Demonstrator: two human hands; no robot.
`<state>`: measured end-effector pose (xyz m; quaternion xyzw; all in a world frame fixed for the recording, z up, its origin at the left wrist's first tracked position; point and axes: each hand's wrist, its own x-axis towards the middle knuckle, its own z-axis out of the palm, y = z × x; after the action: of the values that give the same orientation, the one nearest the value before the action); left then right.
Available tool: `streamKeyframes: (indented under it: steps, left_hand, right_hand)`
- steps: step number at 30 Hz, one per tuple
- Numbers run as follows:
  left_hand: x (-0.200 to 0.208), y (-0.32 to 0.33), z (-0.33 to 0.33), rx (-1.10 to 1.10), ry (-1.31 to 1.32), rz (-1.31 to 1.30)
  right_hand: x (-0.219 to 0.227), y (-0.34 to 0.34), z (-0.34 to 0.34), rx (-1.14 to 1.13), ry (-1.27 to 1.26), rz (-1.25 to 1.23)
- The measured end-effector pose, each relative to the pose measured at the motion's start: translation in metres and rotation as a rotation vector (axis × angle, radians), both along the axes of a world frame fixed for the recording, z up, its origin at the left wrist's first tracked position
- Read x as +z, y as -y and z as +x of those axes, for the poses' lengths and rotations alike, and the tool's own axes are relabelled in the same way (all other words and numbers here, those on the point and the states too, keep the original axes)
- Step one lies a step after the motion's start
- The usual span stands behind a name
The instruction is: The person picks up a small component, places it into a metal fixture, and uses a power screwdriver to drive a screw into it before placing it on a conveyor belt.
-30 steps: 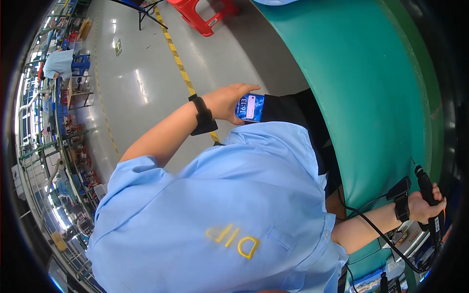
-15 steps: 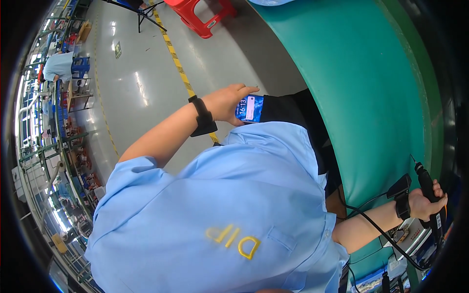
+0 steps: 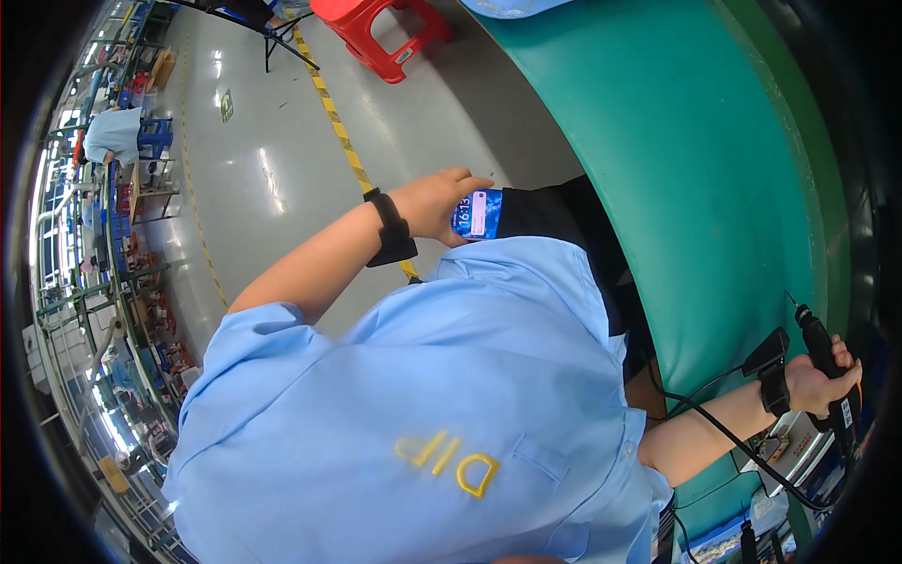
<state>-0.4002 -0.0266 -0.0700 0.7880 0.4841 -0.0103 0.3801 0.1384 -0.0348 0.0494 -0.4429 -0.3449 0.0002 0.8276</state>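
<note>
From my end I see the left hand [image 3: 434, 207] curled round the phone [image 3: 477, 214], fingers above, thumb below, its screen lit just right of the palm. The right hand [image 3: 819, 383] is closed on the black tool [image 3: 819, 346], whose thin tip points up and away from the fingers over the green mat [image 3: 695, 188]; I can't tell if it touches. What gets in the way is the cable [image 3: 723, 430], crossing the right forearm behind that hand. A second tool [image 3: 748, 540] sits below the right hand. Beyond the left hand I have the tape line [image 3: 334, 122] and red stool [image 3: 381, 42].
</note>
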Motion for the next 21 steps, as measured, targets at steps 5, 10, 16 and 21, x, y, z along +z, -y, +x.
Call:
streamKeyframes:
  steps: [5, 10, 16, 21]
  left_hand:
    - [-0.002, 0.001, 0.0, 0.007, -0.009, -0.015]
    - [-0.009, 0.002, -0.002, 0.0, 0.023, 0.02]
    - [-0.004, 0.001, 0.0, 0.0, 0.024, 0.028]
    - [-0.001, 0.001, 0.002, 0.011, 0.008, 0.008]
  right_hand:
    - [-0.001, 0.001, 0.003, 0.043, 0.0, -0.002]
    - [-0.001, 0.0, 0.001, 0.031, -0.007, 0.023]
    - [-0.005, 0.0, 0.011, 0.107, 0.006, 0.017]
    - [-0.004, -0.001, 0.009, 0.105, 0.017, 0.029]
